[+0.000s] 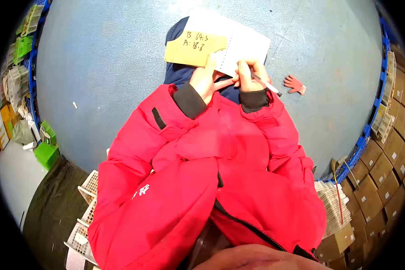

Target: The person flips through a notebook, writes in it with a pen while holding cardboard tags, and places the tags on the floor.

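- The notebook (247, 42) lies open over the dark blue clothing (174, 72) on the person's lap, its spiral binding running down between the pages; a yellow sheet (180, 55) with handwritten letters and numbers covers part of the left side.
- The left hand (205, 80) is closed on the notebook's near edge, thumb on top at the yellow sheet, fingers reaching toward the right hand.
- The right hand (252, 75) is closed around a pen (269, 86) at the near edge of the right page.
- A reddish glove (294, 84) lies on the blue-grey floor (328, 58), just right of the lap, apart from the notebook.
- Both sleeves of the red jacket (238, 135) crowd the near side.
- Beyond the notebook's far edge, and to either side, the floor is mostly open.
- Blue-edged racks bound it left and right; white baskets (83, 234) stand beside the left sleeve, cardboard boxes (369, 193) at the far right.
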{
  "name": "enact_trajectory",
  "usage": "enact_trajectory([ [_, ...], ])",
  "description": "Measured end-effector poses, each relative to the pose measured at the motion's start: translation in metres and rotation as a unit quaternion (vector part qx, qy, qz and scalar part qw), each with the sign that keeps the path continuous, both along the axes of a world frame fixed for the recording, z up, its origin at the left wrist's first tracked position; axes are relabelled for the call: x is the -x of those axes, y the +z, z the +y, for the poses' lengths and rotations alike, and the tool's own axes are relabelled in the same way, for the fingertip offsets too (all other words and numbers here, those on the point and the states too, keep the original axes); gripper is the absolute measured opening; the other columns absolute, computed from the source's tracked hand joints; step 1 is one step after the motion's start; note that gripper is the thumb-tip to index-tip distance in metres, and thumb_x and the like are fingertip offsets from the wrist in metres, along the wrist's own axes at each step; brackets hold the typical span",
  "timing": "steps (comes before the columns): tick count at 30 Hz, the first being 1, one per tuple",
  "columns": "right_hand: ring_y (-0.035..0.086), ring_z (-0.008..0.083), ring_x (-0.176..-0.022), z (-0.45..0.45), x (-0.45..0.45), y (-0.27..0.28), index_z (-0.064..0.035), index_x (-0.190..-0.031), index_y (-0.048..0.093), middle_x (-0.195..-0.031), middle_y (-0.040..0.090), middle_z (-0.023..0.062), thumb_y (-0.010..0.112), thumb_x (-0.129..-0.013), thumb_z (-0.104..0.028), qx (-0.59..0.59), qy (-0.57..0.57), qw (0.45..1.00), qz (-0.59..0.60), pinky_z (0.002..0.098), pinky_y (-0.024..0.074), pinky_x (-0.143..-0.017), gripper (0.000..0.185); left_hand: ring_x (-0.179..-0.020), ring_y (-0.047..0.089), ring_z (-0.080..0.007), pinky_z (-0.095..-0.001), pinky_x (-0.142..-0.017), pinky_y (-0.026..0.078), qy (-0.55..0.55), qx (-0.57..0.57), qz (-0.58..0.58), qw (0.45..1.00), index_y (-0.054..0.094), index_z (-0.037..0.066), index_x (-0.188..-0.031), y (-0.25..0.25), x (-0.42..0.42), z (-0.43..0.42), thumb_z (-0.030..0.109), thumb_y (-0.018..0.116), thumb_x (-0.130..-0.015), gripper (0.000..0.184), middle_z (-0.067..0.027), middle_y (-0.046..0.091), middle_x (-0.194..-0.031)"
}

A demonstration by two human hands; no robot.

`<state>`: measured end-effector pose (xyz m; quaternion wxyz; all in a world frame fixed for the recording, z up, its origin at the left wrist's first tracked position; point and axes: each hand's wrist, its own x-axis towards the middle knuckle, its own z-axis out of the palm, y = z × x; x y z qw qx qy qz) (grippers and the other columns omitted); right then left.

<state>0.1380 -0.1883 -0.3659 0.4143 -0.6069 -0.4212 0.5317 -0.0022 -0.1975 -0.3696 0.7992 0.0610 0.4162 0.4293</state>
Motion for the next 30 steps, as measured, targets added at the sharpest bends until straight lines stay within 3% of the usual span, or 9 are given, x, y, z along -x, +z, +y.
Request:
enact_trajectory([
  [13, 0.057, 0.0085, -0.058, 0.003, 0.010, -0.016, -0.0021, -0.084, 0.060, -0.066, 0.061, 0.0056, 0.063, -0.082, -0.011, -0.076, 0.008, 0.992, -0.096, 0.0253, 0.0451, -0.052, 0.009, -0.117, 0.047, -0.0190, -0.0463, -0.097, 0.040, 0.015, 0.021, 0.002, 1.000, 0.041, 0.012, -0.133, -0.008, -0.001, -0.001, 0.051, 0.036, -0.095, 0.055, -0.0044, 0.051, -0.127],
  [18, 0.056, 0.0084, -0.057, 0.003, 0.011, -0.014, -0.0019, -0.085, 0.060, -0.065, 0.061, 0.0057, 0.063, -0.082, -0.010, -0.042, 0.011, 0.996, -0.079, 0.0251, 0.0453, -0.052, 0.009, -0.116, 0.048, -0.0183, -0.0458, -0.097, 0.040, 0.015, 0.034, 0.010, 0.999, 0.041, 0.013, -0.132, -0.007, -0.001, -0.001, 0.052, 0.037, -0.095, 0.054, -0.0041, 0.051, -0.126],
  [21, 0.057, 0.0085, -0.057, 0.005, 0.012, -0.011, -0.0015, -0.085, 0.059, -0.065, 0.061, 0.0060, 0.063, -0.082, -0.010, -0.053, 0.022, 0.995, -0.085, 0.0250, 0.0453, -0.052, 0.009, -0.110, 0.053, -0.0181, -0.0421, -0.089, 0.048, 0.041, 0.049, 0.033, 0.997, 0.045, 0.006, -0.127, -0.003, -0.004, 0.001, 0.045, 0.034, -0.098, 0.050, -0.0076, 0.055, -0.121],
  [30, 0.057, 0.0091, -0.058, 0.003, 0.011, -0.005, -0.0012, -0.086, 0.059, -0.067, 0.062, 0.0072, 0.061, -0.083, -0.010, -0.046, 0.027, 0.995, -0.089, 0.0255, 0.0461, -0.053, 0.009, -0.109, 0.054, -0.0180, -0.0416, -0.089, 0.048, 0.037, 0.041, 0.026, 0.998, 0.045, 0.005, -0.126, -0.004, -0.003, 0.001, 0.047, 0.035, -0.097, 0.052, -0.0078, 0.055, -0.120],
])
